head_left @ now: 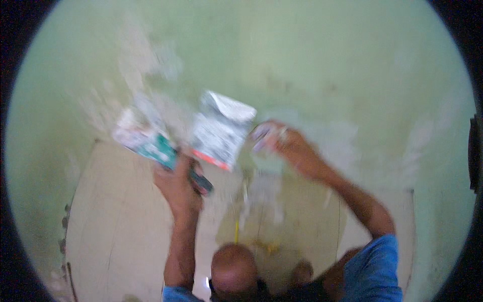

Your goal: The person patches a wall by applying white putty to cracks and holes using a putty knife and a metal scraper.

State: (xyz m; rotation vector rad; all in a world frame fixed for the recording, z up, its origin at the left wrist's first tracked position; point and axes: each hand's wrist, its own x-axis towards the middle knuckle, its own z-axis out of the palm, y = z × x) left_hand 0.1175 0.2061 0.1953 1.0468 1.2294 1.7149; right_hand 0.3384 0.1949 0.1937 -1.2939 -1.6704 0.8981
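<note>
My left hand [178,186] is closed around a green-and-white packet [153,146], its pale end pointing up and to the left. A dark green end [201,183] sticks out on the other side of the fingers. Just right of that hand is a silver foil pouch [224,133] with an orange-red strip along its lower edge; blur hides whether the fingers touch it. My right hand [292,148] is raised beside the pouch, fingers closed on a small whitish-purple thing [261,136] too smeared to name.
A stained, peeling green wall [312,60] fills the far side. Below it lies a beige floor covering [131,216]. My knee [234,267] shows at the lower edge. A thin yellow strip [236,231] and a small yellow thing [271,247] are near it. Something dark [473,153] stands at the right rim.
</note>
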